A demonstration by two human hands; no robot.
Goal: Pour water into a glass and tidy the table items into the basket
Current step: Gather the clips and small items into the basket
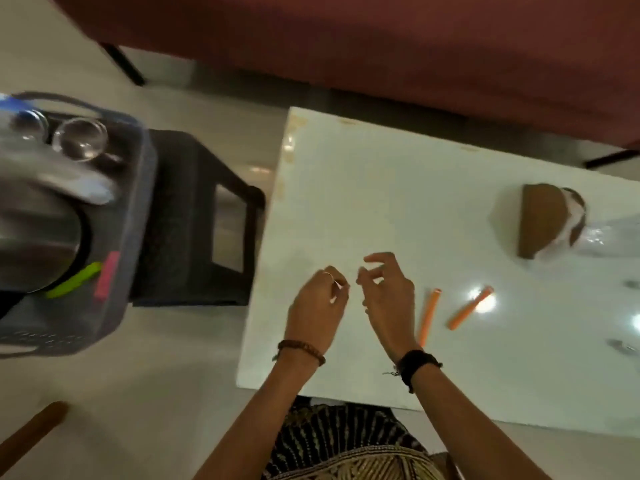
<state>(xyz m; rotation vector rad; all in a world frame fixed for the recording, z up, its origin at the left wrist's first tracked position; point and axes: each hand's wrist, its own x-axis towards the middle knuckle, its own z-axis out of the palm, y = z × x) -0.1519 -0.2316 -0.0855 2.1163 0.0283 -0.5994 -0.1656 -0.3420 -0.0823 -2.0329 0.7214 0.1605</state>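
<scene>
A grey basket [138, 202] stands at the left on a dark stool [201, 216]. It holds a steel jug [38, 237], two clear glasses [81, 138], a green marker [74, 280] and a pink marker [108, 273]. Both hands hover over the white table [381, 188]. My left hand [317, 306] has its fingers curled, and something small and pale may be pinched in it; blur hides what. My right hand [389, 289] has loosely spread fingers and holds nothing. Two orange markers [429, 315] [471, 308] lie just right of my right hand.
A brown wedge-shaped object with clear plastic wrap [543, 223] lies at the table's far right. A dark red sofa [381, 39] runs along the far side. A wooden stick [31, 434] shows on the floor at bottom left. Small objects [623, 348] sit at the right edge.
</scene>
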